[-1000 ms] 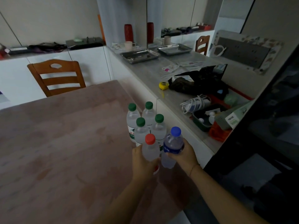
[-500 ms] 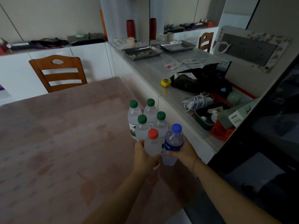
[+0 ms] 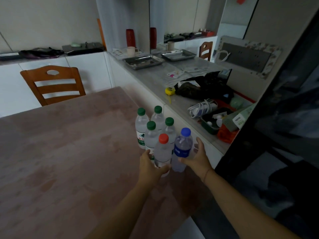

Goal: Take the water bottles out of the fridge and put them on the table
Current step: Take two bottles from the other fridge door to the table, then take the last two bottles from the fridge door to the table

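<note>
Several green-capped water bottles (image 3: 141, 125) stand in a cluster near the right edge of the pinkish table (image 3: 69, 152). In front of them stand a red-capped bottle (image 3: 163, 152) and a blue-capped bottle (image 3: 183, 147) with a blue label, side by side on the tabletop. My left hand (image 3: 149, 168) wraps the lower part of the red-capped bottle, thumb across its front. My right hand (image 3: 196, 157) is beside the blue-capped bottle with its fingers spread away from it; only the thumb is near the bottle. A dark fridge door (image 3: 276, 135) fills the right side.
A wooden chair (image 3: 53, 83) stands at the table's far side. Right of the table runs a grey counter (image 3: 155, 80) with steel trays (image 3: 144, 61), a yellow tape measure (image 3: 170, 91), a black bag (image 3: 203, 87), coiled cables (image 3: 202, 107) and a green bin of small items (image 3: 209, 125).
The red-capped and blue-capped bottles have come down onto the table next to the green-capped ones. My right hand has opened off the blue-capped bottle; my left hand stays around the red-capped one.
</note>
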`<action>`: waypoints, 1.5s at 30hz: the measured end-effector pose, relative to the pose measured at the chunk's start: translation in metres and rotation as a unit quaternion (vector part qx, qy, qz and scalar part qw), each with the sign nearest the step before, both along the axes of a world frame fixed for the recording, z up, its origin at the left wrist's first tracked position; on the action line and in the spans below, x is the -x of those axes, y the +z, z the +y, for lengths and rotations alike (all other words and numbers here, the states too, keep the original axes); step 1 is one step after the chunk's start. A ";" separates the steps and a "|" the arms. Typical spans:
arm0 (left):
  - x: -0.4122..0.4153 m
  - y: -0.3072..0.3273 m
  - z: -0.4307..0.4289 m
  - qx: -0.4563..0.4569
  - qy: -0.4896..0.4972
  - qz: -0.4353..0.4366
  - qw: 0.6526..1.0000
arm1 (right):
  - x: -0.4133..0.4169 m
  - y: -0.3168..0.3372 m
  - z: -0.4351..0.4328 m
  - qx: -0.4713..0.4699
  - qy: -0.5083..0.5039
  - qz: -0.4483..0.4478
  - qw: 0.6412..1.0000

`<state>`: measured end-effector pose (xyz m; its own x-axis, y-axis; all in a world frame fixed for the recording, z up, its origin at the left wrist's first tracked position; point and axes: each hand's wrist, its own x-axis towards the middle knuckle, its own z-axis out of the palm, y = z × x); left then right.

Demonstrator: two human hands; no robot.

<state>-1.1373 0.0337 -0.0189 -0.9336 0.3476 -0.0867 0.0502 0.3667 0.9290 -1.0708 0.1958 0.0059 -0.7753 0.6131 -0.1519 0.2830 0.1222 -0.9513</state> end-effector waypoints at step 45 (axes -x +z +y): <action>-0.339 0.093 -0.422 -0.054 -0.198 0.029 0.978 | -0.389 0.080 -0.453 -0.046 -0.114 0.114 0.986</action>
